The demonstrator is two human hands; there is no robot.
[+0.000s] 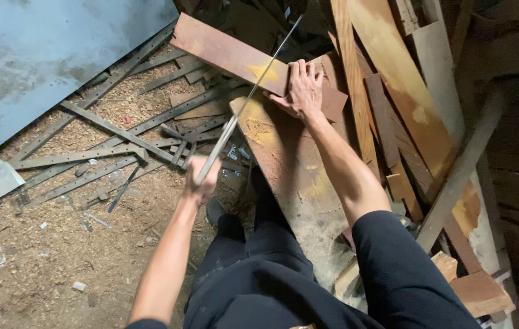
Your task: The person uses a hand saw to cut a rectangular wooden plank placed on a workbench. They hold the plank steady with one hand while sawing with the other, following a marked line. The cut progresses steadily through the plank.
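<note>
My left hand (201, 178) is shut around the handle of a hand saw (253, 88). Its thin blade, seen edge-on, runs up and to the right. The blade crosses a reddish-brown board (223, 49) near a yellow patch. My right hand (301, 91) lies flat with fingers spread on that board's right part, just right of the blade. The board rests across the top end of a wide, worn plank (290, 176) that slopes down toward my legs.
A grey metal sheet (46, 55) lies at the upper left. Perforated metal strips (113, 131) are scattered over the sawdust-covered floor (58, 256). Several wooden planks (405, 91) are stacked at the right. My black shoe (215, 212) stands beside the plank.
</note>
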